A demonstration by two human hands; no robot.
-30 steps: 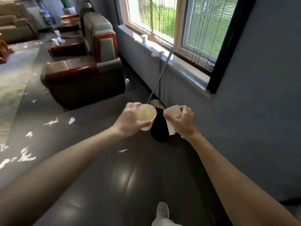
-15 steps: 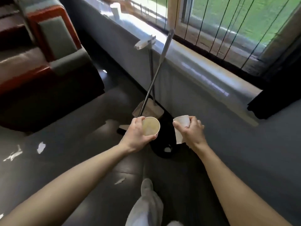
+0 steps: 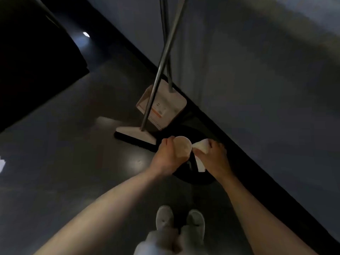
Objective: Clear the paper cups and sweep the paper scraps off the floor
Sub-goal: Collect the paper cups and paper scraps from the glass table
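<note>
My left hand [image 3: 166, 158] grips a paper cup [image 3: 182, 146] with its mouth facing me. My right hand [image 3: 214, 157] holds a second, squashed white paper cup [image 3: 200, 147] together with a paper scrap that hangs below the fingers. Both hands hover over a black round bin [image 3: 193, 178] on the dark floor by the wall. Just left of the bin lies the broom head [image 3: 135, 136] with black bristles, its metal handle [image 3: 161, 65] leaning up. A beige dustpan [image 3: 165, 105] stands behind it against the wall.
A dark sofa [image 3: 35, 57] fills the upper left. One paper scrap [image 3: 2, 163] lies at the left edge of the floor, another small one [image 3: 86, 34] beside the sofa. My two shoes [image 3: 180, 219] stand just in front of the bin. The grey wall runs along the right.
I have stepped closer and the view has tilted down. Both hands with their cups have moved down over the black bin.
</note>
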